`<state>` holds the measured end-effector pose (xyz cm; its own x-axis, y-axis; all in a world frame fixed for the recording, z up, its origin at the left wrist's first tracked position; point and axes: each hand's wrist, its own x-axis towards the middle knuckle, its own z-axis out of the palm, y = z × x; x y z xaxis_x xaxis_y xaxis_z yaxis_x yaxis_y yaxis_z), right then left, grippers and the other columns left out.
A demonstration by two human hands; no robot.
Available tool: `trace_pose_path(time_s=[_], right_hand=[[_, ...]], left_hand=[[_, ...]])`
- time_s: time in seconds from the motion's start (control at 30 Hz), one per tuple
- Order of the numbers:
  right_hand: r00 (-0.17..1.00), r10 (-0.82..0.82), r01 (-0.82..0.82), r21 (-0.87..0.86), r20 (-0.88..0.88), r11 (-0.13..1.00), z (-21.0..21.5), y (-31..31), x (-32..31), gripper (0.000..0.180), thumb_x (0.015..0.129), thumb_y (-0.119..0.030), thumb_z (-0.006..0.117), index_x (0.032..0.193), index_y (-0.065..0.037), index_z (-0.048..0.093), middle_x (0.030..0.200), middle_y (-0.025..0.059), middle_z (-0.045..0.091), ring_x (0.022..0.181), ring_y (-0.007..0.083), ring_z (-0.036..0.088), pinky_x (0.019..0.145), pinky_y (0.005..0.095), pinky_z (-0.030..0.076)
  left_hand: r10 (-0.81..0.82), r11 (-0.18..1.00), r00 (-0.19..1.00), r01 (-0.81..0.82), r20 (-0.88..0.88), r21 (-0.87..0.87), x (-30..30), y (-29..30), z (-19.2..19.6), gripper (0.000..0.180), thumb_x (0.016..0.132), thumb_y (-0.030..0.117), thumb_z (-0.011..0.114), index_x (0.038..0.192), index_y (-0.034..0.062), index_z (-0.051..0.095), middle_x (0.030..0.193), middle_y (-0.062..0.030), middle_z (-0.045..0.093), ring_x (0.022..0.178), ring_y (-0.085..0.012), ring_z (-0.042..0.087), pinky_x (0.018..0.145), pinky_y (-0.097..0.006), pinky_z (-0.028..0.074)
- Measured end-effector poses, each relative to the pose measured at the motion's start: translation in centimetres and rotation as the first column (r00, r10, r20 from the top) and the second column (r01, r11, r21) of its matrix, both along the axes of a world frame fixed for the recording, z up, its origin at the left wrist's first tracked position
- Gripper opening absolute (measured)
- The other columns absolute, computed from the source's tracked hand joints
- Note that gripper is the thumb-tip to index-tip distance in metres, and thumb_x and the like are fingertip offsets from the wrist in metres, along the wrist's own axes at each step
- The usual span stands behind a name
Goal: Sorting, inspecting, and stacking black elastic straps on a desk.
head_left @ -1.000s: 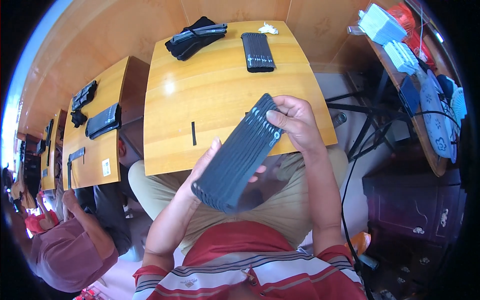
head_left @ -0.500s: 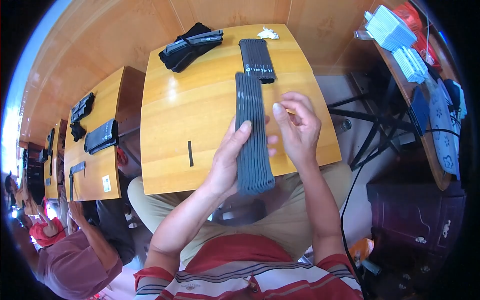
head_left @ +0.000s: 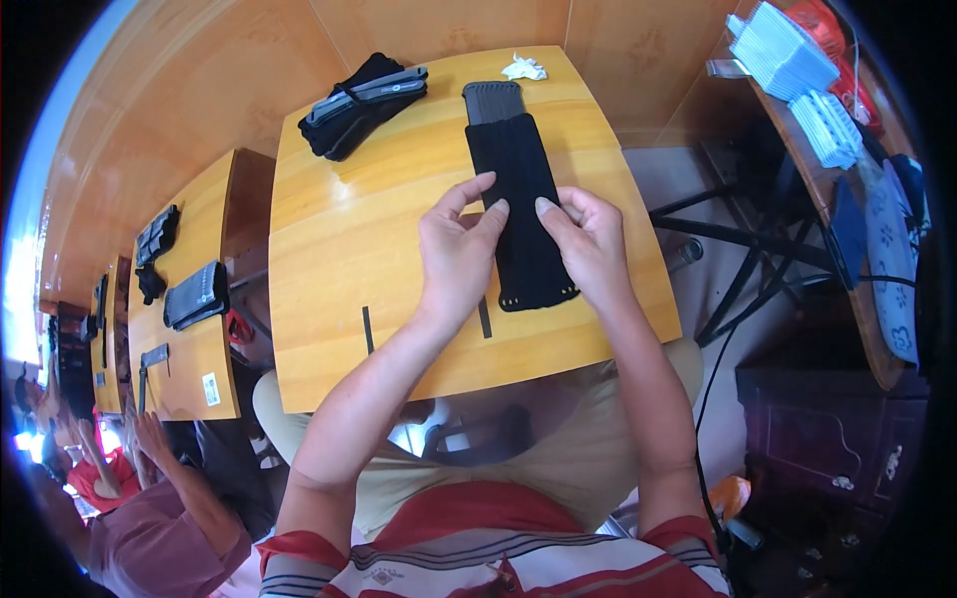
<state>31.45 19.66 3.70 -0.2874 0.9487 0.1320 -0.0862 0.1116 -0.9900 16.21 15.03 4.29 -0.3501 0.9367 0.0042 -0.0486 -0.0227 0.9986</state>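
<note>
A long flat stack of black socks lies lengthwise on the yellow wooden table, and a grey ribbed end shows at its far end. My left hand pinches the stack's left edge near the middle with thumb and fingertips. My right hand grips the right edge, fingertips on top of the fabric. The near end of the stack, with small light dots, lies between my wrists.
A black sock bundle with a grey band and a crumpled white scrap sit at the table's far side. Short black marks are near the front edge. Neighbouring tables are left, another person lower left, a cluttered shelf right.
The sock stack was held tilted in the air above my lap, then swung upright over the table. Now it lies flat on the table under both hands.
</note>
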Motion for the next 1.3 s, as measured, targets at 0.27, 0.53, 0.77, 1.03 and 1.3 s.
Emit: trace_pose_path(time_s=[0.27, 0.53, 0.77, 1.03, 1.3], right_hand=[[0.971, -0.178, 0.170, 0.066, 0.157, 0.983, -4.0, 5.3, -1.9, 0.032, 0.093, -0.013, 0.071, 0.115, 0.010, 0.065, 0.080, 0.0133, 0.073, 0.067, 0.0121, 0.064, 0.060, 0.0309, 0.050], [0.913, -0.217, 0.208, 0.064, 0.346, 0.976, -4.2, 5.9, -1.8, 0.038, 0.088, -0.012, 0.073, 0.120, 0.006, 0.064, 0.063, 0.0123, 0.067, 0.056, 0.0165, 0.063, 0.057, 0.0335, 0.049], [0.921, -0.186, 0.164, 0.090, 0.341, 0.982, -5.5, 6.4, -2.0, 0.031, 0.089, -0.012, 0.074, 0.115, 0.003, 0.068, 0.067, 0.0127, 0.068, 0.056, 0.0147, 0.061, 0.057, 0.0326, 0.049], [0.913, -0.183, 0.159, 0.096, 0.363, 0.983, -5.6, 6.2, -2.1, 0.029, 0.090, -0.013, 0.074, 0.114, 0.002, 0.069, 0.069, 0.0130, 0.069, 0.058, 0.0155, 0.062, 0.058, 0.0330, 0.049], [0.915, -0.194, 0.156, 0.131, 0.354, 0.979, -6.3, 6.2, -2.4, 0.029, 0.090, -0.013, 0.074, 0.114, 0.003, 0.068, 0.076, 0.0169, 0.072, 0.065, 0.0199, 0.068, 0.063, 0.0347, 0.052]], left_hand=[[0.090, 0.996, 0.975, -0.092, -0.203, -0.002, -2.1, 6.7, -3.9, 0.038, 0.084, 0.008, 0.081, 0.117, -0.0063, 0.070, 0.090, -0.0043, 0.065, 0.078, -0.0106, 0.059, 0.070, -0.025, 0.051], [0.106, 0.993, 0.966, -0.114, -0.238, -0.018, -2.3, 8.1, -5.9, 0.036, 0.083, 0.009, 0.082, 0.115, -0.0054, 0.071, 0.087, -0.0025, 0.065, 0.074, -0.0090, 0.058, 0.069, -0.025, 0.051], [0.089, 0.990, 0.982, -0.106, -0.167, -0.096, -2.9, 8.0, -7.1, 0.035, 0.082, 0.010, 0.083, 0.111, -0.0047, 0.071, 0.088, -0.0035, 0.067, 0.077, -0.0099, 0.060, 0.070, -0.025, 0.052], [0.122, 0.989, 0.981, -0.132, -0.148, -0.063, -3.0, 8.0, -7.6, 0.031, 0.083, 0.007, 0.083, 0.108, -0.0049, 0.072, 0.089, -0.0042, 0.067, 0.079, -0.0107, 0.060, 0.073, -0.025, 0.052], [0.131, 0.989, 0.990, -0.134, -0.057, -0.056, -3.1, 8.0, -7.9, 0.029, 0.083, 0.004, 0.082, 0.108, -0.0054, 0.071, 0.089, -0.0031, 0.066, 0.078, -0.0094, 0.059, 0.073, -0.023, 0.052]])
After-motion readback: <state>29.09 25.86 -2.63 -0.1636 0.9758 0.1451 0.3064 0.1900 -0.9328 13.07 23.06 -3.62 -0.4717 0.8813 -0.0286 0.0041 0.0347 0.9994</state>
